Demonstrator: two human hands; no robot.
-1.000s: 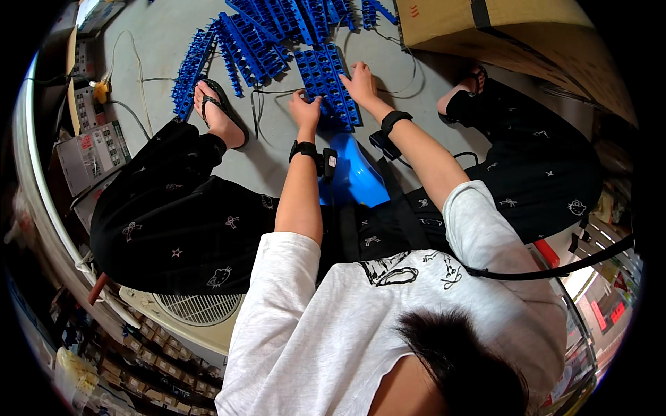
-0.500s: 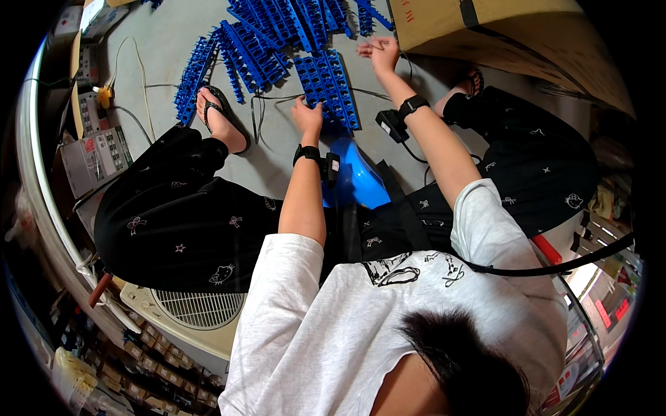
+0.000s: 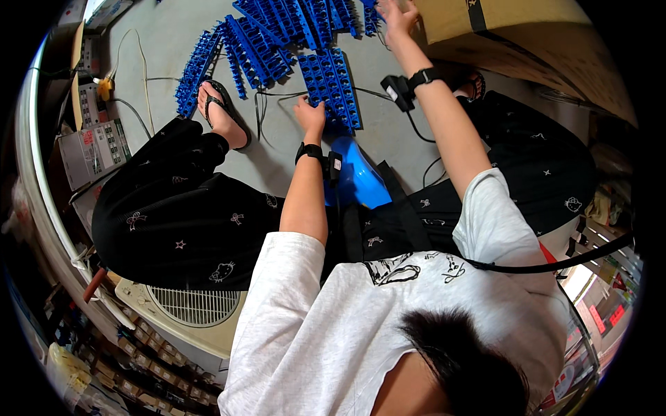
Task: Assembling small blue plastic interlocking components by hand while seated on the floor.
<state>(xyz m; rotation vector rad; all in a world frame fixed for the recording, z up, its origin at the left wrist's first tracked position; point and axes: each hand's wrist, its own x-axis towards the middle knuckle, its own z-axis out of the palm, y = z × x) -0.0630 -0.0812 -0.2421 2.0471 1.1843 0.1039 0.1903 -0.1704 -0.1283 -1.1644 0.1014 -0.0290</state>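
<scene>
Two blue plastic strips point(image 3: 331, 80) with rows of round holes lie side by side on the floor between my feet. At their near left edge is my left hand point(image 3: 310, 116), its thumb against the blue plastic and its fingers apart from the thumb. My right hand point(image 3: 399, 19) is stretched out far to the right with its fingers spread, beside a small group of blue strips point(image 3: 370, 19). Nothing shows in its grasp, though the fingertips reach the picture's top edge. A larger pile of similar strips point(image 3: 267, 45) fans out beyond my left hand.
A blue plastic stool or basin point(image 3: 361, 177) stands between my legs. A big cardboard box point(image 3: 513, 48) borders the right side. Thin cables point(image 3: 260, 114) cross the grey floor. Printed cartons point(image 3: 94, 154) line the left, and a beige fan unit point(image 3: 194, 305) sits behind my left leg.
My right hand has moved farther away and slightly right, toward the small group of strips by the box. My left hand has stayed at the edge of the two strips.
</scene>
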